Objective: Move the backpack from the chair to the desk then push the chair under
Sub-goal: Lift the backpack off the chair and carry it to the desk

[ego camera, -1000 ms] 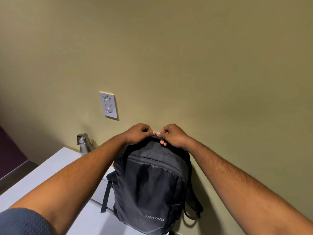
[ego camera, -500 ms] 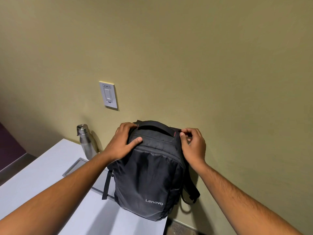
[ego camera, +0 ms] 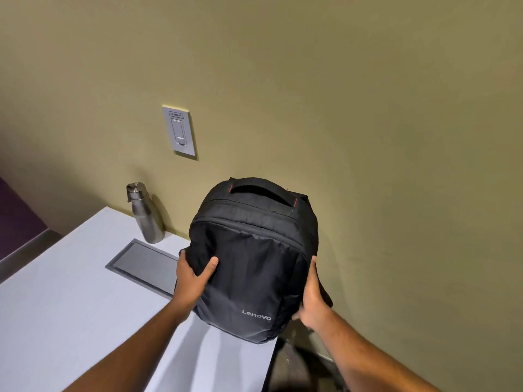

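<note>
A black Lenovo backpack [ego camera: 254, 256] stands upright on the far right corner of the white desk [ego camera: 70, 306], leaning against the olive wall. My left hand [ego camera: 192, 275] grips its left side, thumb across the front panel. My right hand [ego camera: 311, 301] presses flat on its lower right side, fingers wrapped behind. The top carry handle is free. The chair is out of view.
A steel water bottle [ego camera: 144, 213] stands on the desk by the wall, left of the backpack. A grey recessed panel [ego camera: 141, 264] is set into the desk beside my left hand. A wall switch [ego camera: 179, 131] is above. The desk's right edge drops to dark floor [ego camera: 297, 369].
Both hands let go of the top handle and slid down the sides of the backpack to its lower half. The backpack now rests on the desk corner.
</note>
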`<control>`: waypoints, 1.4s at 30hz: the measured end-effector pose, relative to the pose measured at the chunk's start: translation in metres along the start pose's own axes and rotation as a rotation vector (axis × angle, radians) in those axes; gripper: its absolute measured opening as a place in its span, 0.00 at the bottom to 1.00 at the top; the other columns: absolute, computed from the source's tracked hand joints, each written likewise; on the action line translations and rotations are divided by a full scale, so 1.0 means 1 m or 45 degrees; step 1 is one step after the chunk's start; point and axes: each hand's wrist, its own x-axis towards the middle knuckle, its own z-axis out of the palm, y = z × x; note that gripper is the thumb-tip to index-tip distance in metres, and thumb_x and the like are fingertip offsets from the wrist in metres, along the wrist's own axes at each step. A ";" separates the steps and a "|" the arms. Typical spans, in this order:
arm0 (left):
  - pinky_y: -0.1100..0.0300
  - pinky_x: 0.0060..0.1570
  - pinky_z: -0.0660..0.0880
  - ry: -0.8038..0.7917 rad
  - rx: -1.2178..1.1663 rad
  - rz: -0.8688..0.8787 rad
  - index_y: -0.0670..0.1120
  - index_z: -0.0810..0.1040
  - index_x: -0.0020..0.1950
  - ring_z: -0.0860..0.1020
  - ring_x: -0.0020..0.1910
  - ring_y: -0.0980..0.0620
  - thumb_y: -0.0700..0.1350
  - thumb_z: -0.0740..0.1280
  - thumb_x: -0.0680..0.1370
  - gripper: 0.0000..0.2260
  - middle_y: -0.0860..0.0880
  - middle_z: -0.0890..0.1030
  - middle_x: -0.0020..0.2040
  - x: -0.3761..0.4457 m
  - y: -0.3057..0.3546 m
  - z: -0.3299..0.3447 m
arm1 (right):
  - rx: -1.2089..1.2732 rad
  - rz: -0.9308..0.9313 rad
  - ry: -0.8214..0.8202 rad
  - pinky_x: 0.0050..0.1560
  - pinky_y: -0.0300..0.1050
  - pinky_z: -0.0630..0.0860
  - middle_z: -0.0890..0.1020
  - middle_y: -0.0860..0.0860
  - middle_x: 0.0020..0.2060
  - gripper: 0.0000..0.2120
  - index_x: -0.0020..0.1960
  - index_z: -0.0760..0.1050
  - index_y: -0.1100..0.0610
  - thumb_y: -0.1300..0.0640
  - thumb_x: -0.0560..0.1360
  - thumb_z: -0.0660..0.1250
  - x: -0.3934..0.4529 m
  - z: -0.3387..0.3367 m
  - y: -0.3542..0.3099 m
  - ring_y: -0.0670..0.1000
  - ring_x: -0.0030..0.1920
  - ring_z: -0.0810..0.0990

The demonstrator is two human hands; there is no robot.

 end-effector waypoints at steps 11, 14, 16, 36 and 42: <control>0.38 0.75 0.64 0.194 -0.867 -0.852 0.57 0.53 0.83 0.71 0.75 0.42 0.86 0.69 0.47 0.71 0.51 0.68 0.80 0.006 -0.027 0.048 | 0.340 0.157 0.023 0.77 0.82 0.43 0.67 0.57 0.81 0.61 0.81 0.67 0.45 0.10 0.59 0.54 0.007 0.052 0.005 0.69 0.82 0.58; 0.38 0.77 0.64 0.192 -0.887 -0.825 0.56 0.55 0.83 0.71 0.75 0.43 0.86 0.69 0.48 0.69 0.51 0.69 0.79 0.022 -0.021 0.041 | 0.336 0.156 -0.028 0.77 0.82 0.43 0.67 0.55 0.81 0.60 0.81 0.67 0.44 0.10 0.58 0.54 0.012 0.068 0.005 0.69 0.82 0.58; 0.39 0.77 0.66 0.141 -0.918 -0.733 0.52 0.60 0.82 0.73 0.73 0.44 0.84 0.70 0.52 0.66 0.50 0.72 0.77 0.028 -0.014 0.037 | 0.339 0.152 -0.056 0.77 0.81 0.44 0.69 0.55 0.81 0.60 0.80 0.69 0.44 0.09 0.58 0.54 0.015 0.079 0.006 0.69 0.82 0.59; 0.33 0.72 0.68 0.152 -0.615 -0.783 0.55 0.62 0.81 0.73 0.72 0.39 0.88 0.65 0.51 0.64 0.50 0.71 0.77 0.038 -0.041 0.012 | 0.102 0.118 0.126 0.75 0.71 0.64 0.69 0.57 0.80 0.59 0.84 0.62 0.51 0.13 0.65 0.55 0.044 0.059 0.021 0.63 0.79 0.68; 0.32 0.78 0.58 0.159 0.341 -0.588 0.47 0.55 0.84 0.52 0.82 0.33 0.81 0.57 0.69 0.54 0.40 0.49 0.85 -0.017 -0.034 0.008 | -0.630 -0.025 0.333 0.72 0.63 0.72 0.72 0.61 0.75 0.29 0.80 0.65 0.61 0.42 0.87 0.57 0.027 0.048 0.041 0.66 0.73 0.72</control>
